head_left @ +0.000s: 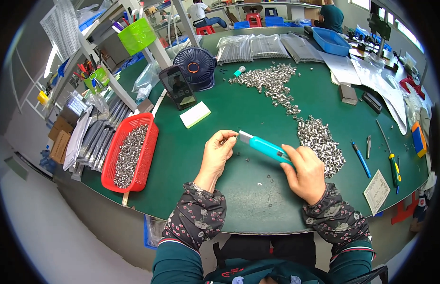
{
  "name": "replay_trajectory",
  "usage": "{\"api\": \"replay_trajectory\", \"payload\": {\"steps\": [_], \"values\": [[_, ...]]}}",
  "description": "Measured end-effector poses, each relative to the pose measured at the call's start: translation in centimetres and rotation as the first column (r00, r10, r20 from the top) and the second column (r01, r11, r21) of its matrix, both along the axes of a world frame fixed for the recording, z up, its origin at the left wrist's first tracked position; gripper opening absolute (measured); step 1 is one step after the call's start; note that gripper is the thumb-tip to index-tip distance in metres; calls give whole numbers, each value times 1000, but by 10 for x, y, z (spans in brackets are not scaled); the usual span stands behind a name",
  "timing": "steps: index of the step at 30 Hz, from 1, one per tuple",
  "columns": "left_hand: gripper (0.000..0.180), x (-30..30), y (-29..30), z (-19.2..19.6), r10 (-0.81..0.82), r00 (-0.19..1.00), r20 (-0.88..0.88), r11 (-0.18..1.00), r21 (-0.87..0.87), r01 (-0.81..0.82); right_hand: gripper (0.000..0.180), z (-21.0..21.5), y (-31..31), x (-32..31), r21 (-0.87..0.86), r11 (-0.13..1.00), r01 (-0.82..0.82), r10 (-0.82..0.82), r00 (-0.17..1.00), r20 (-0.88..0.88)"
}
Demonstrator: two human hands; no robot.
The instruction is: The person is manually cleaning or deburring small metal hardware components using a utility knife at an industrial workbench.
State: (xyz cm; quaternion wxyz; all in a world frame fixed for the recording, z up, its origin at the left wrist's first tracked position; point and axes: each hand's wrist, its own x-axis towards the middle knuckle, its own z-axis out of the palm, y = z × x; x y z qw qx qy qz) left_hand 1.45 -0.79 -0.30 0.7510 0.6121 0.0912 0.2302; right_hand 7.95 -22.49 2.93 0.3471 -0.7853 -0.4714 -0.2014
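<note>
My right hand [305,174] grips a teal utility knife [267,148], its blade pointing left toward my other hand. With thumb and forefinger together, my left hand [216,155] pinches a tiny part just beside the blade tip; its kind is too small to make out. A heap of small silvery metal rings [320,146] lies right behind my right hand. Farther back spreads a second, looser heap of metal rings [272,81]. Several dark scraps [270,191] are scattered on the green table [220,194] between my forearms.
At left stands a red plastic basket [152,142] full of small metal parts. Behind it are a phone [178,87], a blue fan [195,66] and a pad of paper [195,114]. On the right lie a blue pen-like tool [361,158], a screwdriver [394,170] and a paper slip [376,192].
</note>
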Motion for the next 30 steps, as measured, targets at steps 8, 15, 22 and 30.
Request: {"api": "replay_trajectory", "payload": {"steps": [8, 15, 22, 30], "values": [[15, 0, 1, 1, -13, 999, 29, 996, -82, 16, 34, -2, 1, 7, 11, 998, 64, -65, 997, 38], [15, 0, 2, 5, -51, 998, 32, 963, -262, 58, 31, -4, 1, 10, -72, 995, 74, -71, 997, 41], [17, -1, 3, 2, -59, 998, 23, 971, -232, 63, 27, -6, 1, 5, 41, 997, -62, 67, 988, -140], [18, -1, -1, 4, -76, 997, 32, 985, -154, 80, 21, -4, 0, 8, 101, 988, -115, 131, 979, -159]]}}
